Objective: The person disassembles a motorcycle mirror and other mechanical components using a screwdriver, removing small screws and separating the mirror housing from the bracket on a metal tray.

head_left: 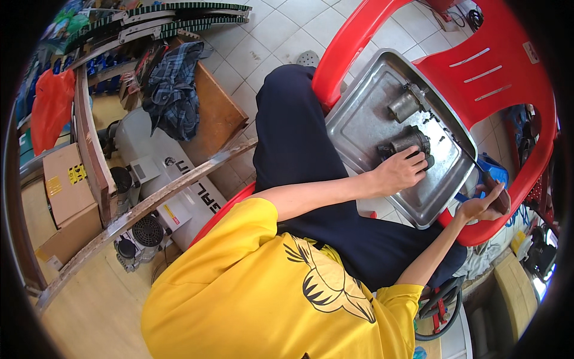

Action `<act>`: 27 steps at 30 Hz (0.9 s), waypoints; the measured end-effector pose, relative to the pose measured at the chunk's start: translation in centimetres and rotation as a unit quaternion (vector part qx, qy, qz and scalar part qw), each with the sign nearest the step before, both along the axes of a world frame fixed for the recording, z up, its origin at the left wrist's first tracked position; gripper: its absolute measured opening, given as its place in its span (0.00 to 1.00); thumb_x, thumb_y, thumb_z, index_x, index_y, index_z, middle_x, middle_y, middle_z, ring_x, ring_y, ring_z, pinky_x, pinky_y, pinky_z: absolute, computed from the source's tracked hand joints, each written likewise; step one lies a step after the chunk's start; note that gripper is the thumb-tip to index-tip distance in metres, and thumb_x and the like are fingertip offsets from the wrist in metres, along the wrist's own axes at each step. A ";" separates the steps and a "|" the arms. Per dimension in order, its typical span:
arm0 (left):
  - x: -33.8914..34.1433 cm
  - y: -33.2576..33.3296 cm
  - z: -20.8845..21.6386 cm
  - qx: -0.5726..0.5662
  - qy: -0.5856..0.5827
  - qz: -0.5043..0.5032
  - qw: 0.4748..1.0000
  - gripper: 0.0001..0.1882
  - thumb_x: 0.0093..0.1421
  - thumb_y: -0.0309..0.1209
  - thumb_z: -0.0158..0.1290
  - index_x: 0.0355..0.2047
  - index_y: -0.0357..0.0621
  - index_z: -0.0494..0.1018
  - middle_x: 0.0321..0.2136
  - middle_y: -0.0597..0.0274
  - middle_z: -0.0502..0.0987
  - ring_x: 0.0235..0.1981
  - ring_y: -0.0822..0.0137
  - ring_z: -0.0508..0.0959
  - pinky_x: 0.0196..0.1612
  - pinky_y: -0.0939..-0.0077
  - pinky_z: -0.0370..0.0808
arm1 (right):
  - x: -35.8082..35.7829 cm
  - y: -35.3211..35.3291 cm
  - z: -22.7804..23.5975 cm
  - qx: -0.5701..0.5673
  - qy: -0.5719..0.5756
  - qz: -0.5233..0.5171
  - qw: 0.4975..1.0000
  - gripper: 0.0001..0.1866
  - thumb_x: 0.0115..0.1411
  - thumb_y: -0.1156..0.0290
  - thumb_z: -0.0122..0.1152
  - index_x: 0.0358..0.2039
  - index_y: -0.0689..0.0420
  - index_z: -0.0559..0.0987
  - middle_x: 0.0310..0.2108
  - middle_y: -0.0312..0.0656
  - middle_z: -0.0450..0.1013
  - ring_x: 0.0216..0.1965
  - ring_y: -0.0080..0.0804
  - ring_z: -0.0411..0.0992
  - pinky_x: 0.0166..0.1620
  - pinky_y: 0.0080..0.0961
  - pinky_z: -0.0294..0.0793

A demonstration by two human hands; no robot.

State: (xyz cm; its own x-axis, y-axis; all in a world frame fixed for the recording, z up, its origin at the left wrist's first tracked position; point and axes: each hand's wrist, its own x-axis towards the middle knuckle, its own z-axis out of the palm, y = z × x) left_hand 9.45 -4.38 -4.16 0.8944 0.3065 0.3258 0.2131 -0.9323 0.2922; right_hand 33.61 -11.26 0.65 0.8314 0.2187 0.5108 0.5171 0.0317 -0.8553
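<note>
A shallow metal tray (pixel 359 152) rests on a red plastic chair in front of me. In it lies a dark, greasy, motor-like metal part (pixel 408 139), and my left hand (pixel 402 172) closes over its near side, fingers curled round it. Farther back in the tray sits a second greyish cylindrical metal part (pixel 405 106), untouched. Small dark pieces (pixel 441 139) are scattered to its right. At the tray's right edge my right hand (pixel 485 204) grips what looks like a screwdriver (pixel 488 177), its thin shaft pointing toward the tray. The fingers partly hide its handle.
The red chair (pixel 534 170) surrounds the tray's right side with its arm and back. A blue plastic item (pixel 495 170) shows below the chair arm. On my left are a grey tank compressor (pixel 156 158), a cardboard box (pixel 70 185) and a wooden rail (pixel 149 209).
</note>
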 end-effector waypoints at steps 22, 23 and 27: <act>-0.2 1.7 1.6 -0.581 -0.279 0.117 0.755 0.18 0.65 0.16 0.60 0.51 0.37 0.66 0.44 0.58 0.73 0.48 0.70 0.78 0.54 0.76 0.74 | -2.8 0.4 0.9 0.058 0.080 0.131 0.986 0.17 0.67 0.75 0.65 0.49 0.61 0.65 0.31 0.47 0.78 0.21 0.28 0.78 0.20 0.20 0.75; -0.4 2.1 1.8 -0.587 -0.274 0.137 0.749 0.19 0.65 0.16 0.60 0.52 0.38 0.66 0.45 0.58 0.73 0.50 0.68 0.78 0.54 0.75 0.74 | -2.7 0.7 0.7 0.079 0.075 0.142 0.984 0.19 0.66 0.77 0.67 0.49 0.62 0.65 0.30 0.46 0.78 0.20 0.25 0.77 0.20 0.18 0.75; -0.6 4.3 1.8 -0.655 -0.294 0.181 0.673 0.20 0.66 0.18 0.59 0.54 0.38 0.66 0.41 0.60 0.77 0.40 0.74 0.77 0.46 0.80 0.75 | -2.4 0.7 1.0 0.084 0.063 0.129 0.986 0.19 0.65 0.78 0.68 0.48 0.63 0.65 0.31 0.45 0.78 0.22 0.26 0.78 0.20 0.19 0.76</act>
